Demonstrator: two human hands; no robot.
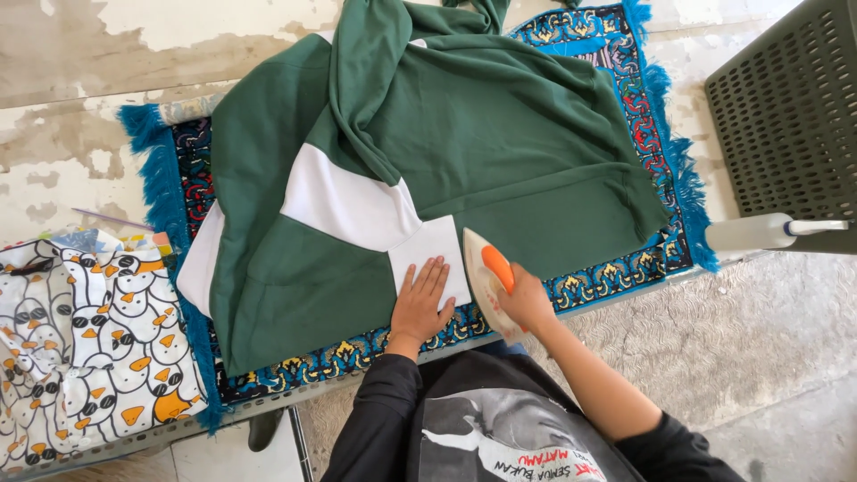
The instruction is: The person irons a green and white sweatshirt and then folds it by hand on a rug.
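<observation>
Pressing flat, open left hand (pixel 421 302) pins the white panel of the green garment (pixel 464 143) on the patterned mat (pixel 616 268); right hand (pixel 525 302) closed around the iron (pixel 486 277) at its orange handle. Garment looks soft, light, prone to sliding; iron rigid, probably heavy – hold by handle only

A black long-sleeved top is worn. The left sleeve (pixel 375 419) is seen reaching down to the wrist, just short of the left hand (pixel 421 303), while the right sleeve (pixel 674 446) is seen pushed up past the elbow, so the forearm behind the right hand (pixel 527 302) is left bare. The chest is covered by a grey-and-white printed graphic (pixel 500 437) with red and white lettering at the near edge.
</observation>
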